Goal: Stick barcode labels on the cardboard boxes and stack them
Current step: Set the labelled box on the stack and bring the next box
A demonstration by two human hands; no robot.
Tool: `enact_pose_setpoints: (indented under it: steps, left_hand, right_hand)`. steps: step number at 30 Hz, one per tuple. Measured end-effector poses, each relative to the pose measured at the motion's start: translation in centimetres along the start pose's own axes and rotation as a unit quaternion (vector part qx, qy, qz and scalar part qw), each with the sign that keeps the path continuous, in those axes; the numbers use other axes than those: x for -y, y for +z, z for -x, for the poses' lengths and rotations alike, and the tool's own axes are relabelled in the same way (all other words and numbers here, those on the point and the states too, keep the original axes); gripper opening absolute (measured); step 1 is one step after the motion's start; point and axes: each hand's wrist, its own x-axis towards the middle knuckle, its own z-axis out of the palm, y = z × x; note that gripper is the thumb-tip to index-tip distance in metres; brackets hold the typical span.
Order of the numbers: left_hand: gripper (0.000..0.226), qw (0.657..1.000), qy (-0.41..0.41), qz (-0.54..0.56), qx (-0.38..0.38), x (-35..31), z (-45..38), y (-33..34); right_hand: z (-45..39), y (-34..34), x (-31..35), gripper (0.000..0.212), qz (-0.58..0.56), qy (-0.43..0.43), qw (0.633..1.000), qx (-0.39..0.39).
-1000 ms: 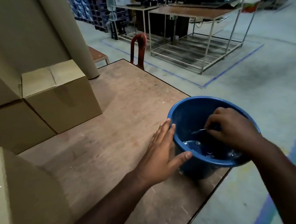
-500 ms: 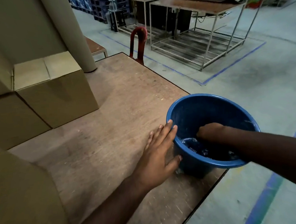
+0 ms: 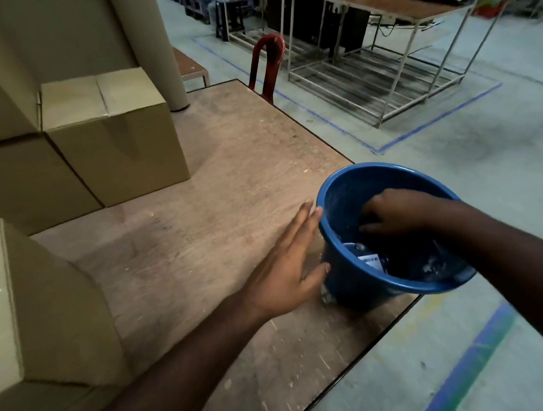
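Note:
A blue plastic bucket stands at the right edge of the wooden table. A white barcode label and other small scraps lie at its bottom. My left hand rests flat against the bucket's left wall, fingers straight, holding nothing. My right hand is inside the bucket below the rim, fingers curled downward; whether they pinch anything is hidden. A closed cardboard box sits at the back left beside a larger stack of boxes. Another box is at the near left.
A tall cardboard tube stands behind the boxes. Past the table's far corner is a red chair back, and further off a metal-frame table on concrete floor marked with blue tape lines. The table's right edge runs just under the bucket.
My right hand has risen from deep in the bucket to just below the rim. My left hand has stayed against the bucket's side. The view has shifted slightly.

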Motion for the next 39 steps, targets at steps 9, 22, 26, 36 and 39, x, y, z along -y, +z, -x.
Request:
enact_pose_setpoints:
  steps: [9, 22, 26, 36, 39]
  left_hand:
    - [0.060, 0.994, -0.009, 0.013, -0.111, 0.4, 3.5, -3.8]
    - [0.059, 0.963, -0.110, 0.038, -0.245, -0.6, 19.3, -15.5]
    - [0.054, 0.938, -0.118, -0.091, -0.312, -1.3, 27.3, -21.2]
    - [0.061, 0.833, -0.449, -0.174, -0.273, 8.4, 39.5, -26.7]
    - [0.061, 0.832, -0.451, -0.193, -0.257, 8.5, 39.4, -26.6]
  right_hand:
    - [6.3, -1.4, 10.2, 0.018, -0.349, -0.114, 0.883, -0.291]
    - [4.9, -4.9, 29.6, 0.009, -0.444, -0.353, 0.750, -0.339]
    - [5.1, -7.5, 38.2, 0.013, -0.439, -0.436, 0.721, -0.312]
    - [3.7, -8.5, 55.3, 0.065, -0.038, -0.472, 0.871, -0.133]
    - [1.3, -9.1, 54.6, 0.070, -0.030, -0.444, 0.886, -0.131]
